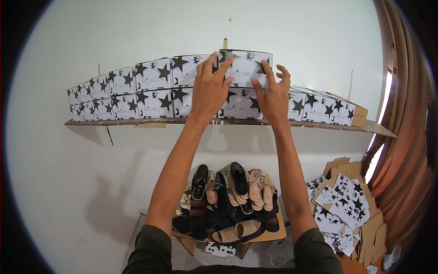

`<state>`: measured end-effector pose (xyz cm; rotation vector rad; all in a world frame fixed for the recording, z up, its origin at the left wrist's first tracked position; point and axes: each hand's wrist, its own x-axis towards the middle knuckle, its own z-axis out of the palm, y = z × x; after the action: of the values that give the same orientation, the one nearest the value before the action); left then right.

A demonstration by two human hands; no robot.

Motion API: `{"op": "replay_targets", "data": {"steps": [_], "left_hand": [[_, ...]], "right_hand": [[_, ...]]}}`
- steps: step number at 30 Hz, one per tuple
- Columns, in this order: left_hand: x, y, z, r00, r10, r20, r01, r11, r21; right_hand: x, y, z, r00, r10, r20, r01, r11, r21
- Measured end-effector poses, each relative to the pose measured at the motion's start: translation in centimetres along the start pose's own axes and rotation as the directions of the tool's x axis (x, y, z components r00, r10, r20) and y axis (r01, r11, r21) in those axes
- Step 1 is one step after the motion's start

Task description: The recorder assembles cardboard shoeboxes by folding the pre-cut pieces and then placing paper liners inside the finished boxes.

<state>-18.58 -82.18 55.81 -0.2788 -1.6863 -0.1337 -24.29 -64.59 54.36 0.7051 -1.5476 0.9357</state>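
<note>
A white shoe box (246, 69) with black and grey stars stands at the right end of the upper row on the wall shelf. My left hand (211, 91) is raised to its left front edge, fingers spread, with fingertips against the front. At the box's right side, my right hand (274, 98) has its fingers apart, with the index finger and thumb against the front. Neither hand is wrapped round the box. Below it, a lower box (239, 104) is partly covered by both hands.
Matching boxes (153, 73) run leftward in two layers along the shelf (182, 121); one layer continues right. Sandals and slippers (237, 182) crowd a small table (273, 235) below. Flattened cartons (349, 201) pile up by the brown curtain (406, 192).
</note>
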Motion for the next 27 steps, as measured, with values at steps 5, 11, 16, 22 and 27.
{"op": "replay_targets", "data": {"steps": [5,11,16,22,27], "left_hand": [[-1.0,-0.7,2.0,0.990,0.144,0.001,-0.143,0.984,0.110],[-2.1,-2.0,4.1,0.985,0.152,0.085,-0.162,0.979,0.124],[-2.8,-2.5,4.9,0.984,0.168,0.057,-0.176,0.965,0.197],[-3.5,-1.0,3.3,0.997,0.069,-0.038,-0.067,0.997,0.030],[-9.3,3.4,-1.5,0.987,-0.140,-0.073,0.070,0.805,-0.590]], "right_hand": [[-0.4,0.7,1.3,0.977,-0.205,-0.062,0.190,0.964,-0.187],[-1.4,2.6,3.5,0.955,-0.292,-0.060,0.244,0.882,-0.404],[-2.1,3.2,3.8,0.970,-0.241,0.003,0.221,0.885,-0.410],[-3.1,2.4,1.7,0.965,-0.208,0.158,0.251,0.906,-0.341],[-8.1,-0.3,-5.5,0.969,-0.068,0.239,0.051,0.996,0.076]]}}
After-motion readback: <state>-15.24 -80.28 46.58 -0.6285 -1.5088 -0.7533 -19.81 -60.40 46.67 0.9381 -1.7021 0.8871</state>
